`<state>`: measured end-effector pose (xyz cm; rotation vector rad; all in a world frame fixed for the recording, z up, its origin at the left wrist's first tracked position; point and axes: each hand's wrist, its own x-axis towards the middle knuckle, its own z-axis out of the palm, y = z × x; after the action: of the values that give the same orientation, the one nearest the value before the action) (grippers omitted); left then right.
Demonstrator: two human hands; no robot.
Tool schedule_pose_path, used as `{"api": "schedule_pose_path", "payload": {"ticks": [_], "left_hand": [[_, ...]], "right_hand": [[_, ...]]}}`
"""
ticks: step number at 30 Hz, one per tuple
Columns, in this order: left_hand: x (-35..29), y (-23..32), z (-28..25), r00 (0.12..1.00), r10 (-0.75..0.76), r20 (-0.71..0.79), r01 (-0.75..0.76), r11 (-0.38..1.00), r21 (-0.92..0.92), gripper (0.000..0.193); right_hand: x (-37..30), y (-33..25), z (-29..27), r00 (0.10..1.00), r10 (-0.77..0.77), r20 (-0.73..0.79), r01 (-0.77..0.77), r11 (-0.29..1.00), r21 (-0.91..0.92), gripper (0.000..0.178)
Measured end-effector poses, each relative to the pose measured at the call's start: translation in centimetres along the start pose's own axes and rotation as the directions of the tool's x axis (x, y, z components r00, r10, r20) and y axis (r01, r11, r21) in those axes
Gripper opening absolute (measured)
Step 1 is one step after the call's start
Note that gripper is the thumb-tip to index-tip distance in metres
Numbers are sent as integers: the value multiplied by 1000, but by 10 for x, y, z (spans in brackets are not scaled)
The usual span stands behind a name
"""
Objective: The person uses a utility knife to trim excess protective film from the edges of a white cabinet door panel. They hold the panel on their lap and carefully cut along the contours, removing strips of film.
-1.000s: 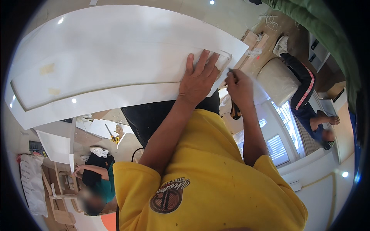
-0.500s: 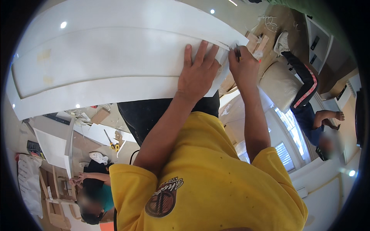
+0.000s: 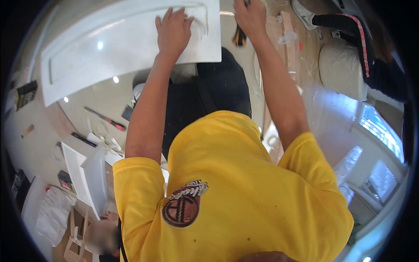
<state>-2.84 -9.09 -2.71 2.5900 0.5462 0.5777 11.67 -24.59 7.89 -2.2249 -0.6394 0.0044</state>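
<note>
Some wood strips (image 3: 290, 59) nearby; right hand (image 3: 252, 19) closed round tool (image 3: 238, 37); left hand (image 3: 174, 35) spread on panel (image 3: 126, 46)

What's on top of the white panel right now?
The left hand rests on the white panel, toward its right end. Whatever lies directly beneath that hand is covered and cannot be seen.

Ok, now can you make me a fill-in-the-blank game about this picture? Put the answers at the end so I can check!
1. The big shirt in the middle of the picture is ____.
2. The hand resting on the board is the wearer's ____ hand.
3. The board under that hand is ____ in colour.
4. The other hand, which grips a tool, is the wearer's ____ hand.

Missing words: yellow; left; white; right.
</note>
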Motion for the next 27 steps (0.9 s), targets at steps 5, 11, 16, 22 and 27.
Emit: {"api": "schedule_pose_path", "payload": {"ticks": [5, 11, 16, 22, 27], "left_hand": [[34, 28, -49, 952, 11, 307, 40, 987, -158, 39], [1, 33, -62, 971, -64, 229, 124, 958, -258, 33], [-18, 31, -53, 944, -273, 184, 328, 838, -437, 30], [-8, 53, -51, 961, -231, 153, 275, 867, -416, 50], [4, 51, -59, 973, -158, 169, 210, 910, -358, 72]], "right_hand": [[-130, 117, -111, 968, 243, 55, -217, 930, -296, 35], [-385, 290, -126, 690, 652, 313, -399, 704, -588, 40], [-518, 291, -90, 416, 795, 441, -567, 606, -558, 36], [-521, 269, -54, 377, 766, 521, -639, 623, -452, 35], [-496, 283, -53, 481, 792, 377, -732, 599, -325, 34]]}}
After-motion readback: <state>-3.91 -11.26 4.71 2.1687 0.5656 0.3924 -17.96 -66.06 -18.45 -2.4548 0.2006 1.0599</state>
